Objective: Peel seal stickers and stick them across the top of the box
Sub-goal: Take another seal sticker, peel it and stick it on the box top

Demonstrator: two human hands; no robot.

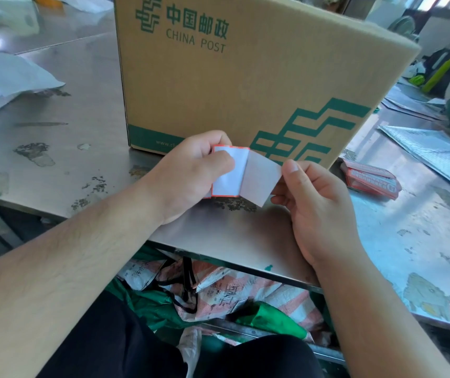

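A brown cardboard box (218, 85) with green China Post print stands on the metal table (82, 110), right in front of me; its top is out of sight. My left hand (188, 173) pinches a red-edged seal sticker (230, 173), white side toward me. My right hand (311, 200) grips the pale backing paper (262, 178), which is folded away from the sticker to the right. Both hands hover just in front of the box's lower front face.
A stack of red-and-white seal stickers (368, 180) lies on the table right of the box. Silver padded envelopes (436, 151) lie at right, white plastic sheeting (3, 80) at left. Green and striped bags (218, 293) sit under the table edge.
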